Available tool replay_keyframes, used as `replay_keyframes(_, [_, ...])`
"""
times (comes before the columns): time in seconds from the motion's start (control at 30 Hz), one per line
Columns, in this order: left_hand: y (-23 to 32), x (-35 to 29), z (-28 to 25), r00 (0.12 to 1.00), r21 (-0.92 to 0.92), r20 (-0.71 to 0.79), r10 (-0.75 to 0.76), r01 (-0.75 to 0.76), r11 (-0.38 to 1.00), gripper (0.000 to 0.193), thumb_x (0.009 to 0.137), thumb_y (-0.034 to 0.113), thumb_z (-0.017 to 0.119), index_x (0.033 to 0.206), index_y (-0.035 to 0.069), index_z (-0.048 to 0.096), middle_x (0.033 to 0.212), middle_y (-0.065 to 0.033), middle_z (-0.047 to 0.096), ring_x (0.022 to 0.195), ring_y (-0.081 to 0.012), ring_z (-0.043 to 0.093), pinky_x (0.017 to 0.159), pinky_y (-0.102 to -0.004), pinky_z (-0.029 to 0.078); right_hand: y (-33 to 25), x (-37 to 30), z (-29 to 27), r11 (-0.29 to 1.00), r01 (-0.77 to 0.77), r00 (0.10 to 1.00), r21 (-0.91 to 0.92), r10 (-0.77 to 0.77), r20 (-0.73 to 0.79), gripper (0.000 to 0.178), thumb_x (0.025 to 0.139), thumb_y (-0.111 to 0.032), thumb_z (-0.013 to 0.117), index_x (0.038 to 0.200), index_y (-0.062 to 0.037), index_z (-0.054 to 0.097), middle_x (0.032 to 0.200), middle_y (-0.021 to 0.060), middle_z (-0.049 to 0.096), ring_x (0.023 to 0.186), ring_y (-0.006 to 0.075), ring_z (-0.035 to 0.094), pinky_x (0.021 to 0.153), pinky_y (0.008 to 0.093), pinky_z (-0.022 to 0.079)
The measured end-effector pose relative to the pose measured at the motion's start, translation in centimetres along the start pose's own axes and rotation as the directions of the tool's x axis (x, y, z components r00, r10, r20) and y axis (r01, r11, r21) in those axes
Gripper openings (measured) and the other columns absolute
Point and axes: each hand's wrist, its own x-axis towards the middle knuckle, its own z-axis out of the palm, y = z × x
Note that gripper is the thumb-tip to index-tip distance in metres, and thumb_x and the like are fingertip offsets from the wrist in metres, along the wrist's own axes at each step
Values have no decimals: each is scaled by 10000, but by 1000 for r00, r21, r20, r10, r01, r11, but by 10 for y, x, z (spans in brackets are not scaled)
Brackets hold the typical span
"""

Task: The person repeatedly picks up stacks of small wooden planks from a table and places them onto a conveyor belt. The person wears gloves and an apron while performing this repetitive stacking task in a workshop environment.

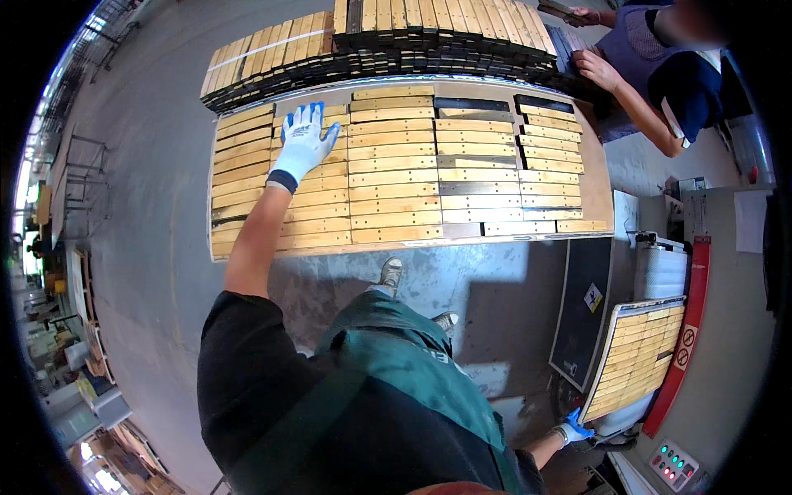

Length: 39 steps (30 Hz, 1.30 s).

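Observation:
My left hand (306, 147), in a white glove with blue fingertips, lies flat with fingers stretched out on rows of pale wooden slats (394, 163). The slats have small dark dots near their ends and cover a large board (597, 186) on the table. Far off at the lower right, my right hand (571, 429), gloved the same way, grips the near corner of a framed panel (634, 356) filled with similar slats. Its thumb and fingers are apart at that corner; part of the grip is hidden.
Stacked slats (445, 41) rise along the table's far side. A co-worker (652, 66) at the far right has one hand by the stack and holds dark slats in the other. A dark panel (582, 305), a red rail (678, 338) and a lit button box (673, 465) are at right.

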Motion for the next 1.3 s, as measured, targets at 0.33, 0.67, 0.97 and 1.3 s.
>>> replay_keyframes(0.33, [80,49,-40,836,-39,22,548,-547,836,717,1059,548,379,1530,9,399,1594,-234,366,1512,-381,283,1264,-495,124,10,-14,24,904,57,995,-424,-17,98,867,960,-727,347,1631,-187,245,1700,8,210,1564,276,149,1254,483,96])
replay_keyframes(0.67, [-11,38,-49,895,-127,-107,434,-445,887,552,1010,434,555,1358,6,566,1374,-202,566,1346,-371,468,1204,-486,274,76,-83,45,673,11,890,-740,330,313,597,1047,-416,471,1536,-80,411,1536,114,447,1384,345,454,1122,491,389])
replay_keyframes(0.97, [-64,24,-75,954,-128,-59,293,-298,946,329,968,308,651,1161,44,684,1121,-195,661,1116,-379,600,1089,-472,396,280,-384,249,629,493,178,-601,604,777,376,1046,-148,544,1370,35,596,1242,93,688,1073,170,663,958,325,516])
replay_keyframes(1.3, [-21,22,-35,954,-54,-144,262,-272,961,628,1013,424,564,1491,33,452,1498,-210,485,1412,-390,414,1209,-494,261,328,-489,286,716,422,-276,-556,686,674,366,1018,-99,548,1359,23,598,1296,101,662,1115,184,655,1008,318,494])
